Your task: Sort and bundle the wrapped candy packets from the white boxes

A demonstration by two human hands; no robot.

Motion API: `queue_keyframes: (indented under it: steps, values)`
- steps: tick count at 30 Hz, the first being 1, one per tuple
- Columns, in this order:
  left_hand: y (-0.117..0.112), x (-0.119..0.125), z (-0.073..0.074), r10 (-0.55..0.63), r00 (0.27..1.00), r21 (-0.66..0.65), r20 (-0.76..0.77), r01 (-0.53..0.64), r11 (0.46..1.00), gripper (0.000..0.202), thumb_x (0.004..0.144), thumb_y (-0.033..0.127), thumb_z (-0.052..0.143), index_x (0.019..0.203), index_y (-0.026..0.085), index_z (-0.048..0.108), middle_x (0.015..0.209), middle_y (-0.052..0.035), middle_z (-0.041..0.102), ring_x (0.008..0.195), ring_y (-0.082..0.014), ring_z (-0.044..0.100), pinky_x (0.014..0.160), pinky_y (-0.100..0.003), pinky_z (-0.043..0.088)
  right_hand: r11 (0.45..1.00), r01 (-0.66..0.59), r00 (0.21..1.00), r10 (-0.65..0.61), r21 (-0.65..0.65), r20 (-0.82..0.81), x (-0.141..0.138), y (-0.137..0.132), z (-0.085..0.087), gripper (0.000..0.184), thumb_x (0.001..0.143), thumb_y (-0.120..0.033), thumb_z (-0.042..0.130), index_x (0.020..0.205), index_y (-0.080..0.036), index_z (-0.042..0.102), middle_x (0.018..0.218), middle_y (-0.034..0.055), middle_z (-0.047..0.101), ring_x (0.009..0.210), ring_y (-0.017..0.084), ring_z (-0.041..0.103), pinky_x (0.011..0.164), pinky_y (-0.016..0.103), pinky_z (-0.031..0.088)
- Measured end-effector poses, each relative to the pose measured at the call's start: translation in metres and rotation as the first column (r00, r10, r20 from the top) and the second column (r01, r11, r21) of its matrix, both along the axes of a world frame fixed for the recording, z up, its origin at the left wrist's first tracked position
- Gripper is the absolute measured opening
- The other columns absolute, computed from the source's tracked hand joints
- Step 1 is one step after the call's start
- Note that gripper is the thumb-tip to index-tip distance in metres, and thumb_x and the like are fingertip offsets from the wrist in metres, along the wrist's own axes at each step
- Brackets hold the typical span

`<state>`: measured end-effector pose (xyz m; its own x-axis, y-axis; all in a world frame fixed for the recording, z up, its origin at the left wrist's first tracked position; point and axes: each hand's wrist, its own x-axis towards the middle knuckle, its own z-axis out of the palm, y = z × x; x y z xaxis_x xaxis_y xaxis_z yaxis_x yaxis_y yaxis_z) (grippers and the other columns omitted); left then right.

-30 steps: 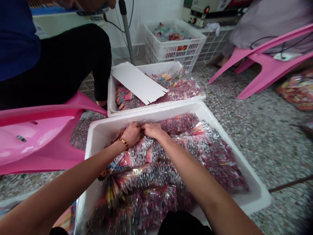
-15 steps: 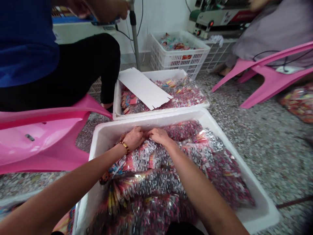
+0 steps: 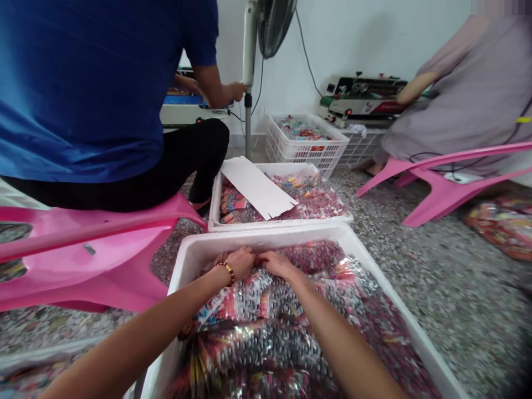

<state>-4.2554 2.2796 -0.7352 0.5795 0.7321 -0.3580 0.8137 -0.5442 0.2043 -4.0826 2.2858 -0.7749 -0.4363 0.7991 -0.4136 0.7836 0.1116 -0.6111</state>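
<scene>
A white foam box [image 3: 366, 249] in front of me holds rows of small, shiny plastic packets [image 3: 266, 338], packed on edge, with pink, red and yellow prints. At the far side of the box, my left hand [image 3: 241, 262], a beaded bracelet on its wrist, curls its fingers down onto the back row of packets. Close beside it, almost touching, my right hand [image 3: 272, 262] is bent over the same row with its fingers closed. The fingertips of both hands are partly hidden among the packets.
Behind stands a second foam box [image 3: 280, 223] of packets with a white card [image 3: 257, 185] across it. Pink chairs [image 3: 103, 260] flank the boxes, with a person in blue [image 3: 95, 100] left and another in grey [image 3: 465, 94] right. A fan pole [image 3: 248, 122] and white crate [image 3: 307, 147] are farther back.
My view has tilted upward, so more of the people and the fan shows. My hands stay at the back row of packets. The person in blue now reaches toward the fan pole.
</scene>
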Motion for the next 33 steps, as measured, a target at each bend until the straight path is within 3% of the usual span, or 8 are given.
queue_keyframes:
  steps: [4,10,16,19,25,29,33]
  values:
    - [0.001,0.000,0.006,-0.010,1.000,-0.007,-0.004,0.010,1.000,0.025,0.089,0.018,0.051,0.104,0.012,0.071,0.111,-0.0142,0.067,0.110,-0.0260,0.061,0.095,-0.034,0.051,0.999,-0.052,0.999,0.052,0.005,-0.002,-0.003,0.000,-0.007,0.039,0.084,-0.019,0.050,0.110,-0.036,0.074,0.116,-0.0045,0.073,0.109,0.021,0.066,0.091,0.032,0.049]
    - [0.000,-0.006,0.024,0.041,0.999,0.118,-0.017,-0.039,0.992,0.030,0.091,0.011,0.043,0.105,0.013,0.070,0.111,-0.0170,0.066,0.111,-0.0293,0.061,0.087,-0.039,0.055,1.000,0.027,0.996,-0.027,0.002,-0.080,0.002,0.002,-0.022,0.034,0.082,-0.015,0.049,0.100,-0.023,0.077,0.102,0.0004,0.076,0.096,0.017,0.069,0.088,0.026,0.050]
    - [-0.003,-0.007,0.016,0.025,0.999,0.078,-0.023,-0.024,0.997,0.030,0.091,0.010,0.044,0.102,0.011,0.071,0.105,-0.0201,0.070,0.110,-0.0305,0.063,0.087,-0.041,0.055,0.996,-0.049,0.995,0.055,0.077,-0.085,0.002,-0.001,-0.030,0.043,0.080,-0.010,0.047,0.109,-0.025,0.076,0.115,0.0032,0.073,0.105,0.020,0.066,0.097,0.032,0.047]
    - [0.001,-0.008,0.019,0.031,1.000,0.056,-0.005,-0.030,0.998,0.029,0.091,0.014,0.045,0.103,0.012,0.072,0.104,-0.0193,0.072,0.103,-0.0299,0.067,0.085,-0.040,0.056,0.997,-0.043,0.995,0.048,0.063,-0.088,0.002,0.001,-0.031,0.045,0.078,-0.008,0.046,0.109,-0.021,0.076,0.116,0.0058,0.072,0.106,0.020,0.066,0.099,0.032,0.047]
    - [0.013,-0.009,0.042,0.037,0.998,0.057,0.057,-0.040,0.998,0.025,0.091,0.022,0.049,0.095,0.016,0.072,0.091,-0.0141,0.074,0.088,-0.0264,0.071,0.075,-0.034,0.055,0.996,-0.089,0.993,0.091,0.030,-0.071,0.000,0.004,-0.021,0.047,0.074,-0.004,0.045,0.101,-0.023,0.078,0.109,0.0024,0.075,0.101,0.018,0.068,0.095,0.028,0.049]
    - [0.022,-0.015,0.054,0.126,0.986,0.165,0.107,-0.142,0.976,0.029,0.095,0.019,0.041,0.105,0.015,0.067,0.101,-0.0147,0.071,0.096,-0.0251,0.068,0.080,-0.034,0.053,0.995,-0.087,0.996,0.088,0.039,-0.028,-0.002,0.002,-0.015,0.045,0.078,-0.006,0.044,0.107,-0.020,0.076,0.112,0.0060,0.074,0.106,0.020,0.066,0.098,0.031,0.047]
    - [0.039,-0.039,0.055,0.286,0.923,0.323,0.258,-0.361,0.875,0.030,0.097,0.021,0.038,0.105,0.016,0.066,0.106,-0.0121,0.068,0.106,-0.0236,0.060,0.088,-0.033,0.049,0.997,-0.062,0.998,0.061,0.038,0.021,-0.002,-0.003,-0.017,0.043,0.083,-0.010,0.044,0.113,-0.020,0.074,0.116,0.0076,0.071,0.110,0.021,0.064,0.101,0.033,0.045]
